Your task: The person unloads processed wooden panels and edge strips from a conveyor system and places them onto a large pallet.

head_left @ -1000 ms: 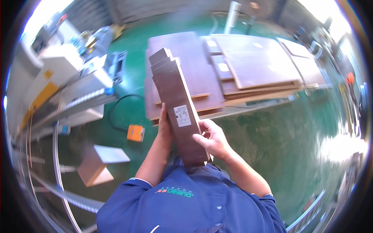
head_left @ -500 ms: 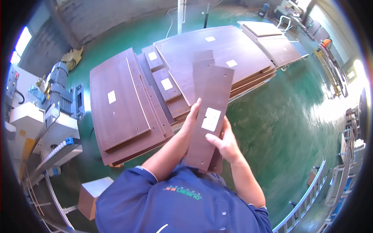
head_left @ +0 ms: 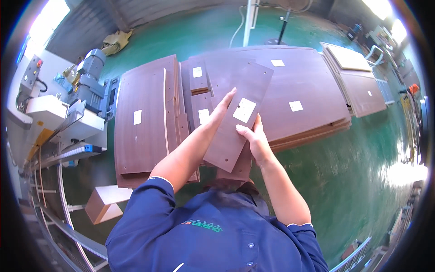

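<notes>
I hold a long, narrow brown wooden panel [head_left: 225, 138] in front of my body, tilted with its far end to the right. It has small drilled holes near its ends and a white label [head_left: 244, 110] on its face. My left hand [head_left: 223, 108] grips its left edge, with most of the fingers hidden underneath. My right hand [head_left: 257, 141] holds the right edge, its thumb lying on the face below the label. Part of a second brown panel [head_left: 239, 167] shows beneath the near end; whether my hands also hold it I cannot tell.
Ahead lie a large stack of brown panels [head_left: 317, 86], smaller labelled panels [head_left: 198, 81] and a left stack [head_left: 140, 143]. Machinery with a grey motor [head_left: 92, 63] stands left. A box-like piece [head_left: 108, 201] sits low left. More boards [head_left: 362, 90] are at the far right.
The held panel leans further right at its far end, and both hands have moved up and forward with it. The view has shifted, so the stacks appear further right.
</notes>
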Available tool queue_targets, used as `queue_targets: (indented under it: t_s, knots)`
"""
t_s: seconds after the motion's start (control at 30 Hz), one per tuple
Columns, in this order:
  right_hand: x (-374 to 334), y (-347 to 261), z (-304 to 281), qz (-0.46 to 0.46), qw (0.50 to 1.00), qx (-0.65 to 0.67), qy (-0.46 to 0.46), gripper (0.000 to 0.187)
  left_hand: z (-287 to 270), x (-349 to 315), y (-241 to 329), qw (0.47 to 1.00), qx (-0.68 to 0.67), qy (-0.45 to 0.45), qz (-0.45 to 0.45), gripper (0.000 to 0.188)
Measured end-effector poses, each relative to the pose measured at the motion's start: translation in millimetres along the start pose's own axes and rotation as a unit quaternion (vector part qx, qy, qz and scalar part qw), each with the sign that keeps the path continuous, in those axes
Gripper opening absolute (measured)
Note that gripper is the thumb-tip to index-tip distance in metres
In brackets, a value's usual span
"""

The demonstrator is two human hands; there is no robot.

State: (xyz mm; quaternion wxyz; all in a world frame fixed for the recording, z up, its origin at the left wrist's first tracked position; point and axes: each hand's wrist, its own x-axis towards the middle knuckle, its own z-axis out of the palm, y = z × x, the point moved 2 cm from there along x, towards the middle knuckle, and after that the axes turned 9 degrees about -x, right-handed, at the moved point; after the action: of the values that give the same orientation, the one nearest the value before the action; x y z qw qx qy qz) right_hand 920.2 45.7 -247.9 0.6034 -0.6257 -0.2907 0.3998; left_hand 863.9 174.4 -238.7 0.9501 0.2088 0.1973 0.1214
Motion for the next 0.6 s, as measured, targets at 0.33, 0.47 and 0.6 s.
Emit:
queue_targets:
  t_s: [0.33, 0.47, 0.6]
  knots:
    - [119.3, -22.0, -31.7, 0.117, 0.98, 0.031, -0.157, 0.068, -22.3, 81.9, 36.8, 0.992, -0.064, 0.077, 0.073, 0.062]
    - [140.0, -27.8, -37.2, 0.145, 0.971, 0.048, -0.181, 0.067, -32.0, 97.8, 45.8, 0.964, 0.035, 0.241, 0.104, 0.066]
    - [148.1, -8.0, -49.5, 0.16, 0.967, 0.078, -0.181, 0.07, -28.5, 92.3, 46.7, 0.807, 0.256, 0.529, 0.058, 0.08]
